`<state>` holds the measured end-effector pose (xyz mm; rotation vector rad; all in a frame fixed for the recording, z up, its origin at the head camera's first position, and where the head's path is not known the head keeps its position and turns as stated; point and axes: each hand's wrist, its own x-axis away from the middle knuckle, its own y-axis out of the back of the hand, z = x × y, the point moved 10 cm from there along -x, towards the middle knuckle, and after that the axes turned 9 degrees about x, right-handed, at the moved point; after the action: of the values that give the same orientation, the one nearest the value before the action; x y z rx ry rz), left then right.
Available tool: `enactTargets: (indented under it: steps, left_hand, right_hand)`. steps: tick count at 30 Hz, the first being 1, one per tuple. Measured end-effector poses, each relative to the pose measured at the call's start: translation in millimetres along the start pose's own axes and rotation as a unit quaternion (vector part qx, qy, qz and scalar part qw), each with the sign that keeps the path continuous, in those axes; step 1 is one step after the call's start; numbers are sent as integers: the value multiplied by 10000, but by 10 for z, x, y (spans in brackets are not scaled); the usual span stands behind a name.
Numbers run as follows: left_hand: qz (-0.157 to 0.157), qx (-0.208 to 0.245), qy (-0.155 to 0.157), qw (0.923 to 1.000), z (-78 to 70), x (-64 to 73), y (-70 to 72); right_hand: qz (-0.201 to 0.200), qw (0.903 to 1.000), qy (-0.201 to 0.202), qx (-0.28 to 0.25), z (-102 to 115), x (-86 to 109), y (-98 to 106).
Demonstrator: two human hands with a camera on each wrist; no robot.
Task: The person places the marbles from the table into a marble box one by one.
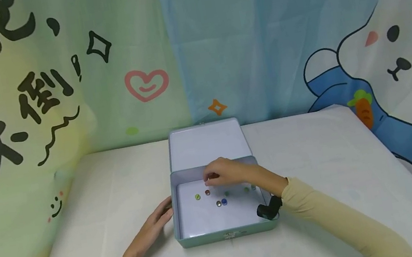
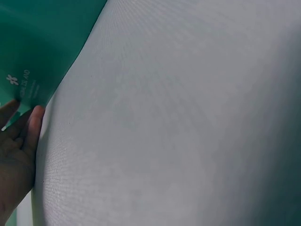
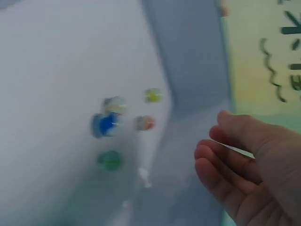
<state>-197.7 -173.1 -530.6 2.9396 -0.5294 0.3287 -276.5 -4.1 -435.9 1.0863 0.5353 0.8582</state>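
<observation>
A shallow tin box (image 1: 229,235) with a raised lid (image 1: 206,145) sits on the table, green outside and whitish inside. Several glass marbles lie on its floor, among them a blue marble (image 1: 224,201), a reddish marble (image 1: 207,192) and a yellow-green marble (image 1: 198,196). Over the back part of the box is my right hand (image 1: 227,171), palm inward. In the right wrist view its fingers (image 3: 214,176) bend loosely, a gap shows below the thumb, and nothing is visible between them. My left hand (image 1: 158,220) rests its extended fingers against the box's left side.
A white cloth (image 1: 117,184) covers the table on both sides of the box. Behind it hangs a printed curtain (image 1: 242,49) with cartoon figures and lettering. A small black camera (image 1: 270,208) on the right wrist overlaps the box's front right corner in the head view.
</observation>
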Motion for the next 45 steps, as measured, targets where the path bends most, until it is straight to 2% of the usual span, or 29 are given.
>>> enactTargets:
  steps: [4,9,12,16,22,26,31,36,45]
  left_hand:
    - [-57,-28,68,10000,9,16,16]
    - [-66,-53,15,10000,0,6,41]
    - [-40,-59,-59,10000,-13,4,54]
    - [-46,-70,-84,9999,-25,14,67]
    - [-62,-61,-34,10000,-9,23,59]
    - [-62,-74,-5,10000,3,22,46]
    - [-56,-99,-19,9999,-13,16,37]
    - [-36,-94,-51,9999,-33,15,31]
    - [-36,-96,36,9999,8,18,10]
  right_hand:
    - [-444,9989,-62,-151,14,206,337]
    - [-1007,9941,-352,-206,-61,589,719]
    - [-1281,9895,-645,-187,-177,839,844]
    - [-1579,9817,-1050,-146,-377,1161,891]
    - [-1939,9685,-1559,-116,-696,1598,778]
    - [-2047,9619,-1807,-168,-894,1845,540]
    - [-2330,9549,-1836,-121,-1003,2081,259]
    - [-2543,9525,-1664,-173,-990,2188,73]
    - [-2487,9561,-1536,-203,-988,2198,-93]
